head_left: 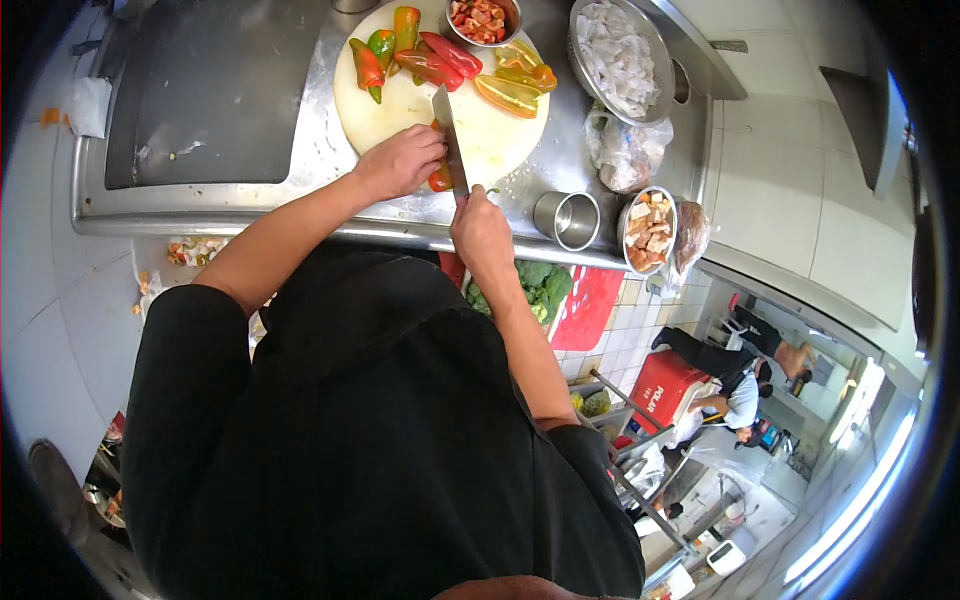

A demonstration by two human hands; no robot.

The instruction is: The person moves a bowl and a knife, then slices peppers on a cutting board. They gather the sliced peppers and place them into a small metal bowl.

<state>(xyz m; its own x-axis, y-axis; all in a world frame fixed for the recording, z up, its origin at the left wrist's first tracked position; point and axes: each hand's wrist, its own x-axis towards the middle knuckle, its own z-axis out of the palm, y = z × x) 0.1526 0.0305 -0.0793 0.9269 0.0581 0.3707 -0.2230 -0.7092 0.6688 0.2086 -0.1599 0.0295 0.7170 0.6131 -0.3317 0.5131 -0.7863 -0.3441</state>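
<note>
My right hand (483,232) grips the handle of a kitchen knife (451,140), its blade pointing away from me over a round white cutting board (500,150). Just left of the blade, my left hand (402,162) presses curled fingers on an orange-red pepper (440,178), which is partly hidden by the hand and the knife. Whole red and green peppers (428,68) lie at the board's far side. Yellowish cut pepper pieces (508,95) rest to the right of them. A metal bowl of chopped red pieces (480,18) stands at the board's far edge.
A sink basin (215,90) lies left. To the right stand a colander of whitish strips (622,60), a plastic bag (628,150), a metal cup (567,220) and a bowl of diced pieces (649,230). Broccoli (540,285) sits below the counter edge. Other people are in the background.
</note>
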